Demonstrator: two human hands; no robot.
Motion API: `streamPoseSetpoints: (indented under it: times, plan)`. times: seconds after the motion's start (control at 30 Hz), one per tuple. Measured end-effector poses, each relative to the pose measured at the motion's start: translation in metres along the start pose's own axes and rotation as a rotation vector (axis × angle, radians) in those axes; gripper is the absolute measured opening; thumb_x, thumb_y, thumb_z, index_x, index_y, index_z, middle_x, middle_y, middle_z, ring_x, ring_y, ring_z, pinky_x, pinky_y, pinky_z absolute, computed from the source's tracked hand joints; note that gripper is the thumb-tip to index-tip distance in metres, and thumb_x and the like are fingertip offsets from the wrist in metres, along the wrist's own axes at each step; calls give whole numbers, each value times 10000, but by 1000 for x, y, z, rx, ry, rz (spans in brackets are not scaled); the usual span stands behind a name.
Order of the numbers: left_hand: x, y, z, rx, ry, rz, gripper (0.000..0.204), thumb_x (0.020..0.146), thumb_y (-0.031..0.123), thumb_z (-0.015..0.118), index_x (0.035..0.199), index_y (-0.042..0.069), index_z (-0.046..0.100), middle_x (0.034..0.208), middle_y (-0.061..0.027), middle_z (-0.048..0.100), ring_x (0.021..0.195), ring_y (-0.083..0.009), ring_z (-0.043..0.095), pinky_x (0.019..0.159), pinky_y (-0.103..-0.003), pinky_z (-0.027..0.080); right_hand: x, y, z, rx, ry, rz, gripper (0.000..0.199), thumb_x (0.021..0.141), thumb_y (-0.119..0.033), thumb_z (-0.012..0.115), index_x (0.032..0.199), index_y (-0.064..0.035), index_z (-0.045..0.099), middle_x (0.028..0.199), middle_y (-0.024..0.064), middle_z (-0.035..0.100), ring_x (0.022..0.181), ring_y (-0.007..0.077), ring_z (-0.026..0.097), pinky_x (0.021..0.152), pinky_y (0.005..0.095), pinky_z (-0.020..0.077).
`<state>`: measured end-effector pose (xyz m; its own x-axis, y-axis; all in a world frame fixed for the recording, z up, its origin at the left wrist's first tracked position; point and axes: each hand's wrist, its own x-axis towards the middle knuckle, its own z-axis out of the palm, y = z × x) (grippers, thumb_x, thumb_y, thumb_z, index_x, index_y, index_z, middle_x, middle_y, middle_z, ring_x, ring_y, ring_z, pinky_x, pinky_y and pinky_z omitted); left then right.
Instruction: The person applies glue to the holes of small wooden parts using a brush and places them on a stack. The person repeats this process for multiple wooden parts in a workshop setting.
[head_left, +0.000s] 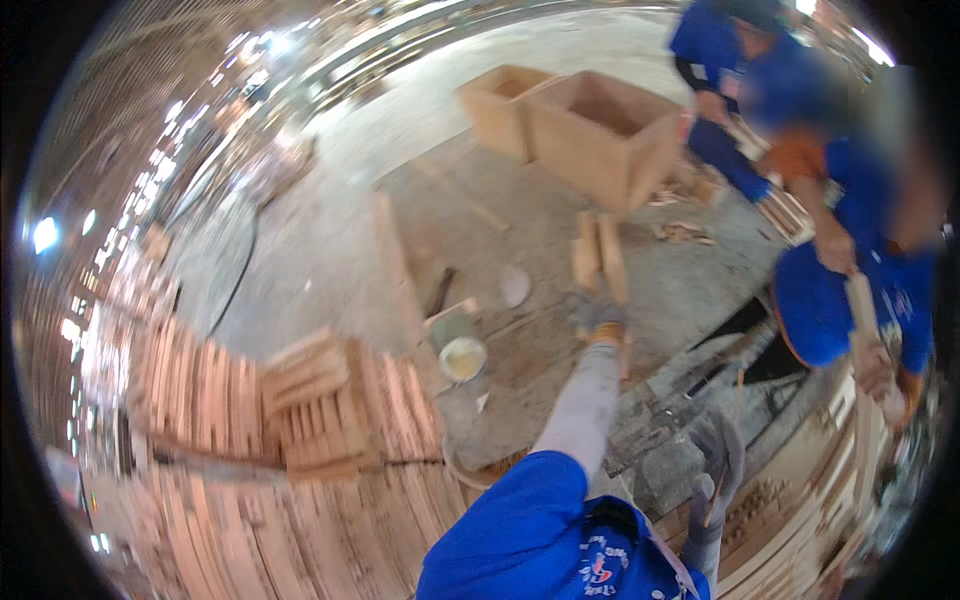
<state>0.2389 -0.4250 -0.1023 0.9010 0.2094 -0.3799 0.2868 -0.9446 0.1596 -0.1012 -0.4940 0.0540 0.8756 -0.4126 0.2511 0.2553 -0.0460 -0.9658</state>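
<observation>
- The left hand (598, 318), gloved, was clenched around the lower ends of two wooden slats (598, 252), held upright over the work table (690, 290).
- Gripped so low, the slats could have tipped or slid apart.
- The arm reached forward, nearly straight.
- The right hand (718, 465), lower and near the body, pinched a thin stick (716, 508).
- A glue tub (462, 357) sat nearby on the left.

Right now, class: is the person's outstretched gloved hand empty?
No: the left hand, in a grey glove, grips two wooden slats held upright above the grey workbench.
</observation>
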Motion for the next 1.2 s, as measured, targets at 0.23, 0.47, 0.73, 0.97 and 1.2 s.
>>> streamPoseSetpoints:
  times: [0.23, 0.47, 0.73, 0.97, 1.2]
  plan:
    - [-39, -34, -40, -522, 298, 333, 883, 741, 502, 641, 1437, 131, 243, 1422, -268, 260, 1292, -477, 241, 974, -628, 243, 6, 21, 8, -270, -133, -21, 678, 850, -312, 613, 1348, 59, 343, 1360, 215, 407, 1185, 332, 475, 985, 436, 387]
    - [-15, -318, -104, -1032, 1136, 50, 649, 727, 236, 678, 1285, 17, 429, 1317, -260, 378, 1233, -382, 363, 1025, -487, 292, 12, 32, 70, -372, -300, -29, 517, 871, -196, 575, 1299, 48, 417, 1307, 207, 473, 1147, 298, 515, 925, 399, 437]
    - [68, -552, -97, 392, 528, -32, 665, 817, 331, 554, 1417, 187, 306, 1462, -122, 279, 1373, -384, 152, 1063, -628, 125, 3, 43, 187, -357, -595, -70, 443, 789, -111, 660, 1175, 36, 502, 1148, 204, 580, 1077, 330, 577, 911, 391, 454]
    - [107, -578, -101, 376, 563, 143, 524, 833, 122, 451, 1353, 157, 392, 1370, -118, 390, 1272, -366, 342, 1069, -544, 220, 0, 56, 260, -375, -868, 7, 474, 717, -89, 726, 1142, 0, 537, 1122, 197, 605, 1026, 330, 606, 871, 373, 478]
    - [8, -577, -108, -259, 1238, 204, 469, 708, -52, 574, 1161, 19, 478, 1112, -146, 527, 1109, -364, 474, 1003, -514, 340, 48, 127, 435, -330, -986, -197, 455, 768, -143, 715, 1171, -45, 529, 1175, 164, 584, 1051, 307, 591, 869, 379, 484]
